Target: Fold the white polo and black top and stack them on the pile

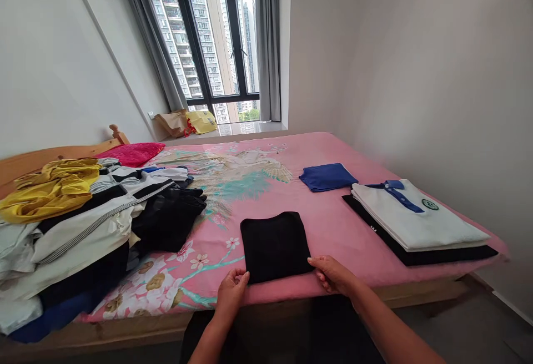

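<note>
Both hands, left [231, 289] and right [331, 273], pinch the near corners of the folded black cloth square [275, 244] lying at the near edge of the pink floral bedsheet [333, 225]. Best I keep those corners level and the fold flat, smoothing creases outward.

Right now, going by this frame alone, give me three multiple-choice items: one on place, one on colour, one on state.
1. Where does the unfolded clothes pile lie?
A. on the bed's left side
B. on the windowsill
C. on the floor

2. What colour is the folded garment between the hands?
A. white
B. black
C. yellow

3. How is the white polo shirt lying?
A. crumpled
B. hanging
C. folded on a black garment

Key: 1 A, it covers the bedspread at left; 2 B, left hand and right hand grip its near corners; 3 C, stacked flat.
</note>
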A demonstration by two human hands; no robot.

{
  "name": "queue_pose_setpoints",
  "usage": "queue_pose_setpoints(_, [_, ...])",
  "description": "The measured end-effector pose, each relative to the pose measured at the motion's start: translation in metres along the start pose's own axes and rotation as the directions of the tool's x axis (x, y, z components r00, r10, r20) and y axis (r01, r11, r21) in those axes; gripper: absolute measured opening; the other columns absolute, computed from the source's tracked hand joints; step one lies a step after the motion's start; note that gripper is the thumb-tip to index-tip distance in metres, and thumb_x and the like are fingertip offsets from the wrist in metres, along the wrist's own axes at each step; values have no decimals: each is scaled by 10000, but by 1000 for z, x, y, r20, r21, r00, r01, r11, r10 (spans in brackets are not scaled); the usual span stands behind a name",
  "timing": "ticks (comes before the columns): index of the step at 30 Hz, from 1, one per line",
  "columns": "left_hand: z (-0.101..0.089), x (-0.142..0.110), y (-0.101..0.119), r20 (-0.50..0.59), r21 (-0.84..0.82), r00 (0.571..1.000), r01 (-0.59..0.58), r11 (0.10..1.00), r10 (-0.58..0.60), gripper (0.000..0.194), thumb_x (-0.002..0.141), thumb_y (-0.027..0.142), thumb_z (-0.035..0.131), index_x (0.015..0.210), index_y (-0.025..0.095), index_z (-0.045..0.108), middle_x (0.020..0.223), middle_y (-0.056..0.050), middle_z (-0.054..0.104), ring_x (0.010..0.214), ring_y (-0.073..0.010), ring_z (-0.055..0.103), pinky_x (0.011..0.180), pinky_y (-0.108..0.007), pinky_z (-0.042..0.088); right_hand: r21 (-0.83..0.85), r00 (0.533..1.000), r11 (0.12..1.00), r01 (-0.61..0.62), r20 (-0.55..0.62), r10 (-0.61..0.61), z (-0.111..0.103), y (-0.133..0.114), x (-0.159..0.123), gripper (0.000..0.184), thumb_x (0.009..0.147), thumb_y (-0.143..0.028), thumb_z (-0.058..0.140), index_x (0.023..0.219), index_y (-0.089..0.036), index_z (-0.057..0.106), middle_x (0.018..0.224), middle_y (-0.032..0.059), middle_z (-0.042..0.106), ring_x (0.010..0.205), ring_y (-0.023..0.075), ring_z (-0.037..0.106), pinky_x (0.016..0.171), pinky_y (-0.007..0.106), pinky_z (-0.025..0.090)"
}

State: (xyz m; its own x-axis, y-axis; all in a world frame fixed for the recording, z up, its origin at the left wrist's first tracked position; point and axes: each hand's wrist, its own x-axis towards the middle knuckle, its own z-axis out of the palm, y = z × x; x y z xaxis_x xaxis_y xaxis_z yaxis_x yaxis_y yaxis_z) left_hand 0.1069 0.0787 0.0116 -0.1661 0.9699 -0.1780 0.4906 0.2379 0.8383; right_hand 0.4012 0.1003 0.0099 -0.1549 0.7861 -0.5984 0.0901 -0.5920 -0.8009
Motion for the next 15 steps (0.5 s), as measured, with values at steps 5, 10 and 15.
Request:
queue_pose_setpoints(5, [8,-7,26,-85,252,885,-425,869,458,192,846,330,452,875,209,598,788,-26,622,768,-182,592,743,-324,458,-8,990,990,142,-17,-142,-5,-19,14,343,767,-422,579,636,-210,343,439,-106,305,332,25,178,353,199,73])
queue_pose_setpoints(10, [45,14,63,137,391,713,-677,624,688,277,871,189,402,1036,218,622,1176,-64,620,1190,-204,495,1011,-393,387,-51,960,962,269,-70,-273,-7,-34,35,318,710,-450,652,671,-180,489,492,-78,397,390,42,334,352,187,167])
queue_pose_setpoints(15, [81,35,66,248,537,763,-621,571,597,465,859,329,473,1319,260,465,1439,-79,403,1358,-276,290,1098,-562,214,-42,940,949,312,-131,-314,-8,-45,56,280,748,-441,602,815,-170,573,556,-51,505,433,56,407,379,173,274])
